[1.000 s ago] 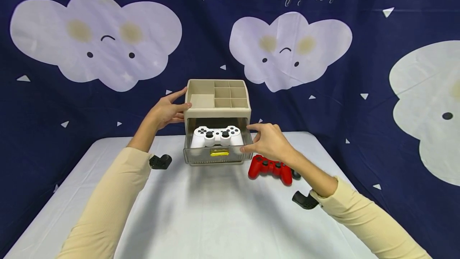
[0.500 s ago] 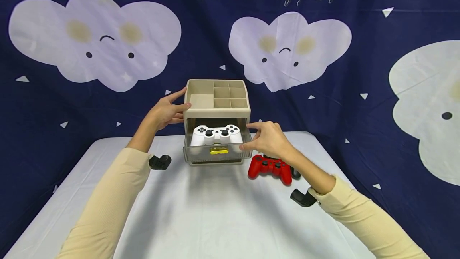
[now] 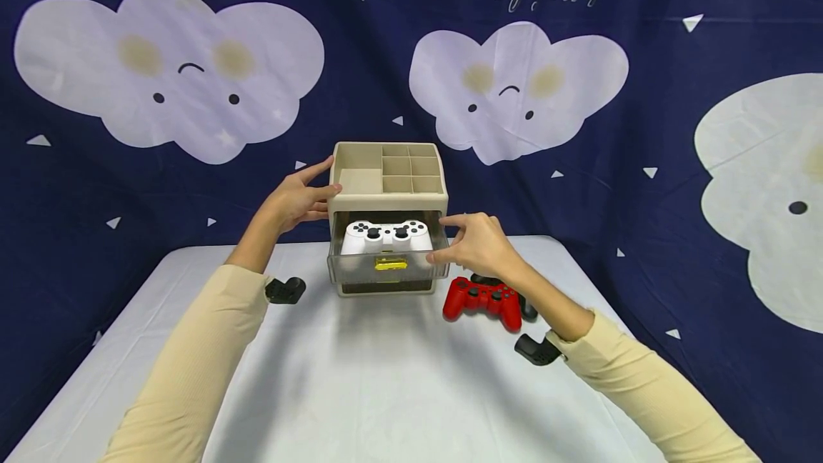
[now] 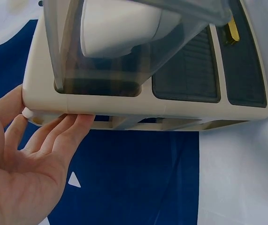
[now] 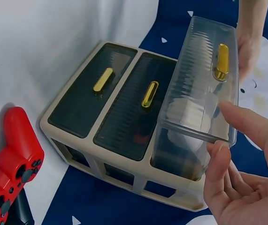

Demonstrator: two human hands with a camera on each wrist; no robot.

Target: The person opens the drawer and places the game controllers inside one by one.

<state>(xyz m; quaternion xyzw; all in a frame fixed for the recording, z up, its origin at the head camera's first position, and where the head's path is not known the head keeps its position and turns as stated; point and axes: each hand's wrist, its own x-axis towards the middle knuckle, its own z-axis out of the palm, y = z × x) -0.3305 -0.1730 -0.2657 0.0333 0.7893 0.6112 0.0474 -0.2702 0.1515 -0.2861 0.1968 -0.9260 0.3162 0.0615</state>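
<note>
A beige desktop drawer organizer [image 3: 393, 203] has its clear grey top drawer [image 3: 353, 269] pulled partway out. In that drawer lies a white game controller [image 3: 386, 239], its two black thumbsticks facing up. My left hand [image 3: 292, 200] holds the organizer by its upper left side, the thumb over the top rim. My right hand [image 3: 481, 243] grips the right front corner of the drawer. In the right wrist view, the thumb lies on the drawer front near the gold handle [image 5: 222, 61], with the other fingers along the drawer's side.
On the white tablecloth [image 3: 379, 384], a red game controller [image 3: 485, 300] lies right of the organizer, with a black controller [image 3: 529, 309] partly hidden under it. Two lower drawers [image 5: 124, 108] are shut. A dark blue cloud-print curtain [image 3: 366, 77] hangs close behind.
My right hand has moved slightly away from me, and the top drawer has slid a little inward with the white controller in it. The left hand stays put.
</note>
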